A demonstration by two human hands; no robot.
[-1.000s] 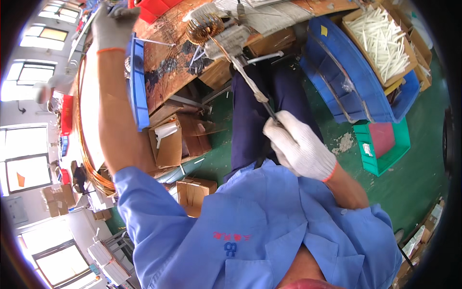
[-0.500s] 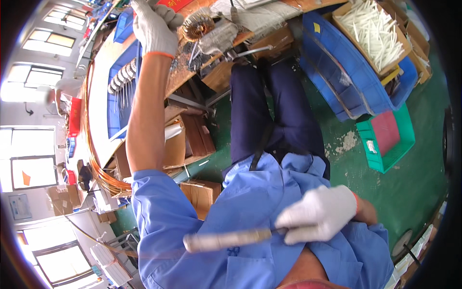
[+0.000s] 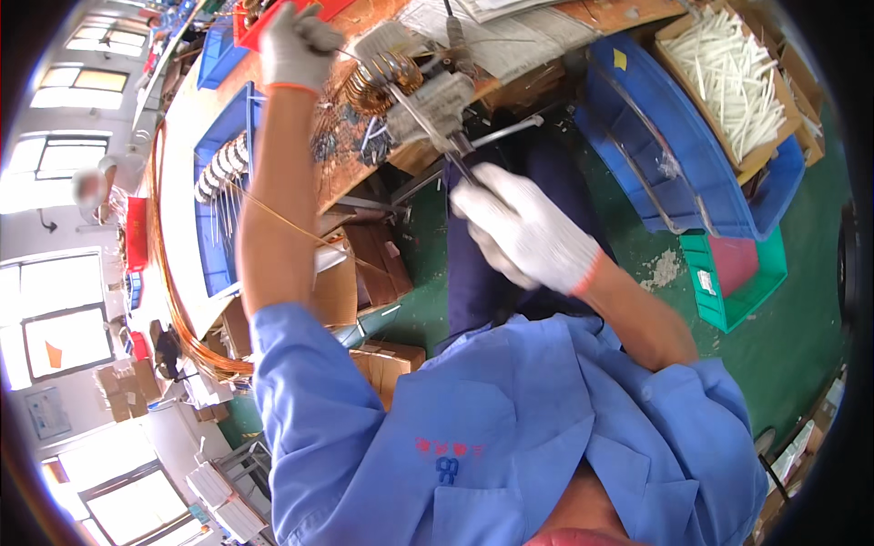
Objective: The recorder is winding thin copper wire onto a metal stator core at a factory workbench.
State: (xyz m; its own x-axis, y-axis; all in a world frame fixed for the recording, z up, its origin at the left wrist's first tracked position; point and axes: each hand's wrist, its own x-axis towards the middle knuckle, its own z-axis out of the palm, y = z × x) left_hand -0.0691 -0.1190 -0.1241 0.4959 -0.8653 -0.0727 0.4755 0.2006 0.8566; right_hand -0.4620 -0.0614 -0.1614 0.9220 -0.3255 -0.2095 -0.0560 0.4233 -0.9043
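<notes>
One left hand (image 3: 298,50) stretched out far left, fingers curled, can't tell on what; right hand (image 3: 526,223) clenched round a slanted rod tool (image 3: 421,116).

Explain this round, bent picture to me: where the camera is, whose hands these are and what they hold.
A wide fisheye camera worn on a person's head looks down, so straight edges bend. There is no robot: the wearer's own gloved right hand grips a long tool pointing at a copper-coloured wire coil at the workbench. The gloved left hand is near the coil; what it pinches, if anything, is unclear. A blue tray of white parts lies to the left.
</notes>
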